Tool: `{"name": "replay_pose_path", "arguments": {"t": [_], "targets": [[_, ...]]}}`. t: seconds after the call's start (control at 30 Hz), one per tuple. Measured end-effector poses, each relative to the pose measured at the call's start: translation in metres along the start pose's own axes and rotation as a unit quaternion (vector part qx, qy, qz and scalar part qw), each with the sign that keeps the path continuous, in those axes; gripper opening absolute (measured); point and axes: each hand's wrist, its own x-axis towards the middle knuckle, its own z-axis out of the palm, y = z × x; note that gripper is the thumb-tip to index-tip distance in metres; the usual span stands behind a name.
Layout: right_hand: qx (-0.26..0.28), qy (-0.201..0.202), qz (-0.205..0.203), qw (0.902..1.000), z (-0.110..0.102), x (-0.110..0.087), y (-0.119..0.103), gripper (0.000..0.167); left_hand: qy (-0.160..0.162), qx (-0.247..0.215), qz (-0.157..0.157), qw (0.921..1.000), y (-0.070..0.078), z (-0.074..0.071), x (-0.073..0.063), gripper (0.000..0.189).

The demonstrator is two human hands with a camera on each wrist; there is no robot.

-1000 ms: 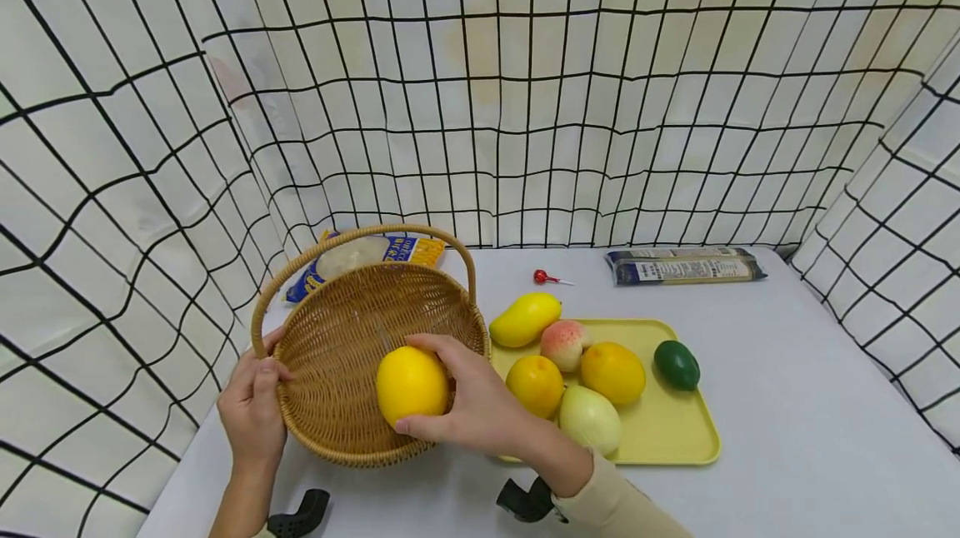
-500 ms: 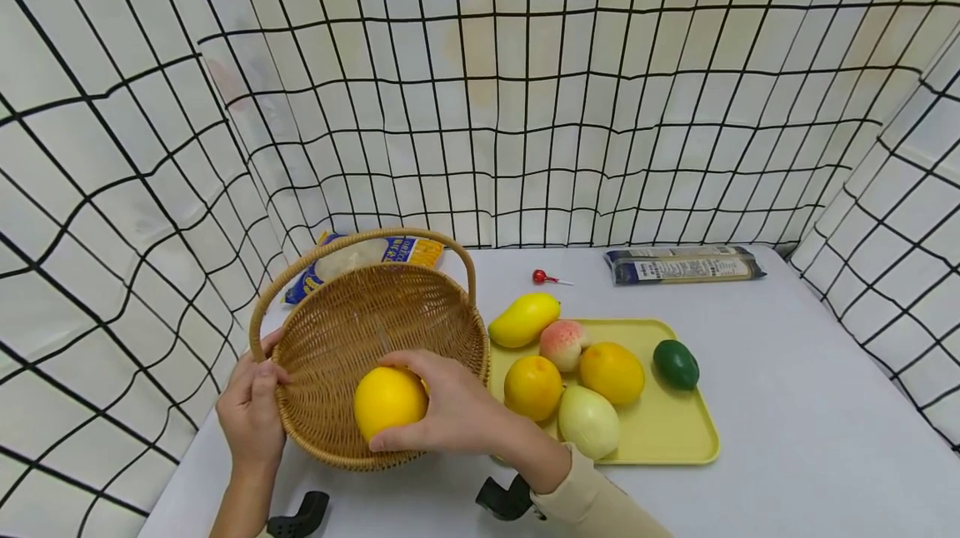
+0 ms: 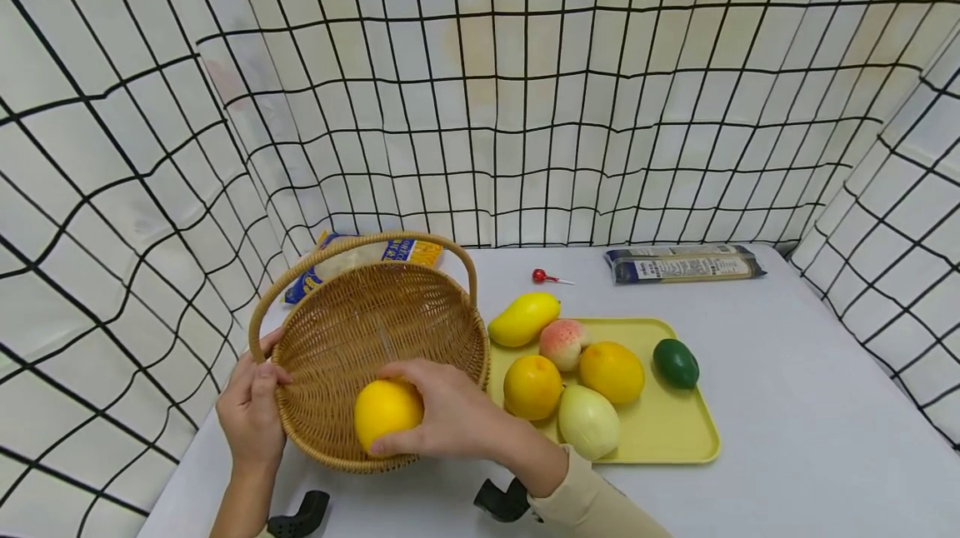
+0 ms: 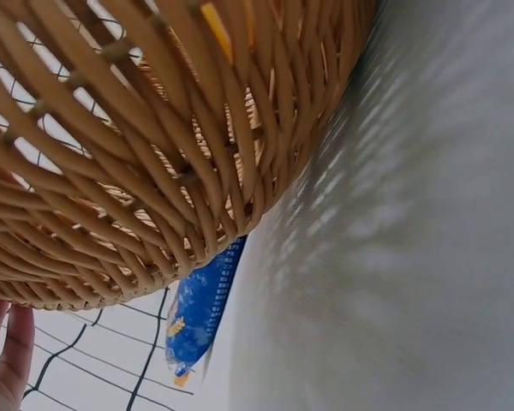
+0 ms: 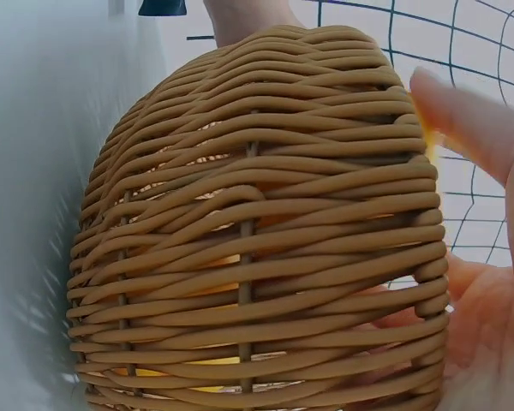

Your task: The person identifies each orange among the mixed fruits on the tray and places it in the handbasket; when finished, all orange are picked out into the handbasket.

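My left hand (image 3: 251, 417) grips the left rim of a brown wicker basket (image 3: 390, 313), which is tilted so its inside faces me. My right hand (image 3: 457, 417) reaches over the front rim and holds a round yellow fruit (image 3: 386, 415) low inside the basket. The thumb and fingers curl round the fruit. In the right wrist view, the woven wall (image 5: 257, 223) hides most of the fruit and part of the hand. The left wrist view shows the basket's underside (image 4: 154, 163), with fingertips (image 4: 15, 347) at its rim.
On the right, a yellow tray (image 3: 667, 438) bears a mango (image 3: 523, 319), a peach (image 3: 563, 344), an orange (image 3: 532, 388), a lemon-like fruit (image 3: 612, 372), a pale green fruit (image 3: 588, 421) and a dark green fruit (image 3: 676, 364). Behind lie a lollipop (image 3: 540, 276), a noodle packet (image 3: 686, 264) and a blue-yellow bag (image 3: 412, 251).
My right hand has carried the yellow fruit leftward, then lower into the basket. The left hand and the basket have stayed nearly still.
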Motion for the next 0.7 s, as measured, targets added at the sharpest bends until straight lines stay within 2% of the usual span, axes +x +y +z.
{"name": "replay_pose_path", "arguments": {"t": [0.13,0.23,0.7], "targets": [[0.097,0.004,0.002,0.9952,-0.0011,0.0016,0.0015,0.05,0.002,0.0,-0.004,1.0,-0.0005,-0.0013,-0.0013,0.035],[0.148,0.002,0.005,0.989,-0.0026,0.0021,0.0022,0.047,0.002,0.0,-0.008,1.0,-0.0009,-0.0017,-0.0015,0.035],[0.139,0.01,-0.016,0.9901,-0.0083,0.0,0.0012,0.043,0.007,-0.004,-0.013,0.9999,0.0001,-0.0004,0.0002,0.036]]}}
